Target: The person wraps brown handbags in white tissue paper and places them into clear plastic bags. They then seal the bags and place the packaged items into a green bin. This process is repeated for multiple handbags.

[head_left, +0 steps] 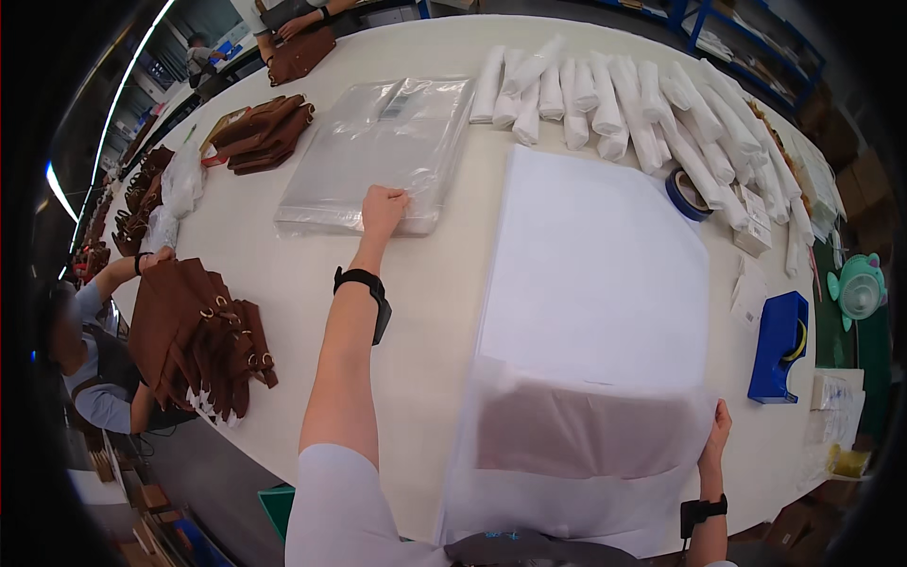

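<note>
My left hand [385,210] reaches forward to a stack of clear plastic bags [340,163], its fingers pinched on the top bag near the front edge. Close to my body, my right hand [716,431] grips the right edge of a brown flat item [588,429] that shows through thin white wrapping. The wrapped item lies over the near part of a pile of large white paper sheets [602,276]. What the brown item is, I cannot tell through the wrapping.
Rolled white bundles [609,99] line the far right, with a tape roll [687,195] nearby. A blue tape dispenser [776,347] and a small green fan [859,292] stand right. Brown leather bags [266,135] lie far left. A co-worker [99,354] handles brown leather pieces [188,319].
</note>
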The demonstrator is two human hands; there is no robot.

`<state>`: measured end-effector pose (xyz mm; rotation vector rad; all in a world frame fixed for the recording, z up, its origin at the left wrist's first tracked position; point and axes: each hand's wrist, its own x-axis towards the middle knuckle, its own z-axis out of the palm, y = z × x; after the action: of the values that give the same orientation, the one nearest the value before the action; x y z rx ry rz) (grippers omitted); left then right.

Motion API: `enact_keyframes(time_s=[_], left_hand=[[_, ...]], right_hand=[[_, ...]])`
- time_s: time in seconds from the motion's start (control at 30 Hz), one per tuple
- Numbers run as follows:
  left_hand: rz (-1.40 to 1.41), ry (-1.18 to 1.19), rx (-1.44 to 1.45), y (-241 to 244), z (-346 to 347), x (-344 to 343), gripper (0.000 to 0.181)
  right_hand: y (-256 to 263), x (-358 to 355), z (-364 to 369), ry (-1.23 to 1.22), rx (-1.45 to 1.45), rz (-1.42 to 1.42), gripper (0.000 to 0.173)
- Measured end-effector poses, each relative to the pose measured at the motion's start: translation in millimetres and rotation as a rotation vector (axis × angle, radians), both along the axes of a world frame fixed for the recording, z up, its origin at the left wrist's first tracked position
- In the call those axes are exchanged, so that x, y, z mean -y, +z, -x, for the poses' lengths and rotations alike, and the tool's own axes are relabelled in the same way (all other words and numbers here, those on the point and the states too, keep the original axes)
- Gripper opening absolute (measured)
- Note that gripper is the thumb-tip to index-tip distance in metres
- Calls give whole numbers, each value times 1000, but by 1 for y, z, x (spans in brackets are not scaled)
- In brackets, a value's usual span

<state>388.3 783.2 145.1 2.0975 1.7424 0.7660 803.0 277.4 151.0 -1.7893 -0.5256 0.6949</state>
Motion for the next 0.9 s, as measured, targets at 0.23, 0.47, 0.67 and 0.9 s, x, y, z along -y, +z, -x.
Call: enact_keyframes(time_s=[0.23, 0.47, 0.67, 0.9], left_hand=[[-210, 140, 449, 25, 13, -35, 17], [25, -193, 507, 88, -73, 80, 11], [-241, -513, 232, 84, -144, 177, 7], [-11, -259, -196, 31, -50, 181, 14]], right_hand=[[12, 1, -20, 14, -57, 137, 14], [147, -153, 24, 388, 65, -21, 27], [93, -270, 136, 688, 1026, 82, 51], [76, -245, 33, 614, 1086, 541, 26]])
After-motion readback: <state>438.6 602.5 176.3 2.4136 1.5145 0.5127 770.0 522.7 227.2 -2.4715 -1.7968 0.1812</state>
